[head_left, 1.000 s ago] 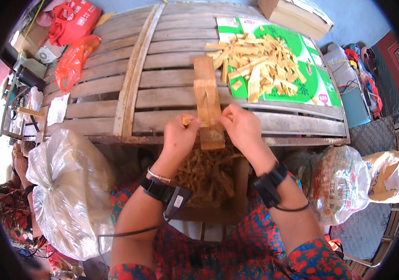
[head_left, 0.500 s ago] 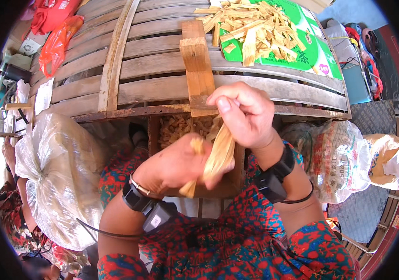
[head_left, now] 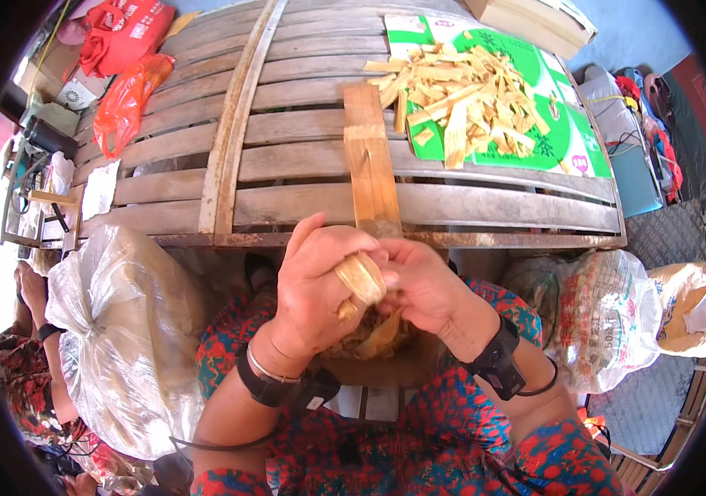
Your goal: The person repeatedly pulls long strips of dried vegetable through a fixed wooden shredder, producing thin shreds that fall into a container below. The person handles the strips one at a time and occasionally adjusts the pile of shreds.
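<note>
My left hand (head_left: 313, 285) is closed around a pale yellow dried strip (head_left: 359, 279), which is bent over in a loop at its fingers. Fingertips of my right hand (head_left: 429, 285) meet the left ones, pinching at the strip's far side; the pinched end is hidden. Below both hands, a box of dried yellowish pieces (head_left: 377, 337) sits between my knees, partly covered by my hands. Straight ahead, a wooden block (head_left: 373, 186) lies across the slatted table's near edge.
On the slatted table (head_left: 295, 202), a heap of yellow strips (head_left: 473, 95) lies on green cardboard (head_left: 572, 140). Red bags (head_left: 131, 95) are at the far left. A large clear plastic sack (head_left: 125, 339) stands left, a white woven sack (head_left: 596, 322) right. Another person's arm (head_left: 35, 293) shows at left.
The long strip stretched between my hands is now folded in a loop at my left hand. My left hand has risen, and my right has come down beside it. The view has shifted slightly.
</note>
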`<state>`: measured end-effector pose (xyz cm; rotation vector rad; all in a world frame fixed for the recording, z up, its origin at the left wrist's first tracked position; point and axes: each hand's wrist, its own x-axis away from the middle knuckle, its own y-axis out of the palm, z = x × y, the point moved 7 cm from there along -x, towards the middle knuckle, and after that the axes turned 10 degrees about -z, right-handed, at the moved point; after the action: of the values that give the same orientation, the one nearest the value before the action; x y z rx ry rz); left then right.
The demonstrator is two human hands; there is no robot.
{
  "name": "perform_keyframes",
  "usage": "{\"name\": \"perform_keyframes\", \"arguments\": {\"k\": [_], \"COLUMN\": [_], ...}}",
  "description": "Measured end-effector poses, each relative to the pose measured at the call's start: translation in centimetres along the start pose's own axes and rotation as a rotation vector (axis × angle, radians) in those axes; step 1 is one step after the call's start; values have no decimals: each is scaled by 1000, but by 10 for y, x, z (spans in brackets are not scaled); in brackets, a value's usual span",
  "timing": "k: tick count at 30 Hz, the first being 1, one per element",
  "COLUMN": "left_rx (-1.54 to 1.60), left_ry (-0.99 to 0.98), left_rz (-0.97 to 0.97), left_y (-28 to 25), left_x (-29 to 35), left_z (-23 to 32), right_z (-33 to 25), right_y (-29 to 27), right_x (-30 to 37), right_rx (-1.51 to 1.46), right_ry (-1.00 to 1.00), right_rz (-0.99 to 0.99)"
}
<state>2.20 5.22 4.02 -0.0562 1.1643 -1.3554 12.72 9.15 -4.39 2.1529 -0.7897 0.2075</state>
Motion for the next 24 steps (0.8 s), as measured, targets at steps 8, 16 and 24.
{"name": "perform_keyframes", "arguments": {"k": [8, 16, 24], "left_rx": [580, 361, 1167], "left_ry": [-517, -344, -531], "left_rz": [-321, -306, 311], "left_y": [23, 25, -12], "left_x": [8, 5, 16], "left_z": [-30, -21, -48], "right_z": [-39, -35, 3], "right_y": [3, 15, 12], "right_x": [15, 15, 16], "right_rx": [772, 1518, 187], "right_ry": [-598, -469, 99], "right_rz": [94, 242, -270]}}
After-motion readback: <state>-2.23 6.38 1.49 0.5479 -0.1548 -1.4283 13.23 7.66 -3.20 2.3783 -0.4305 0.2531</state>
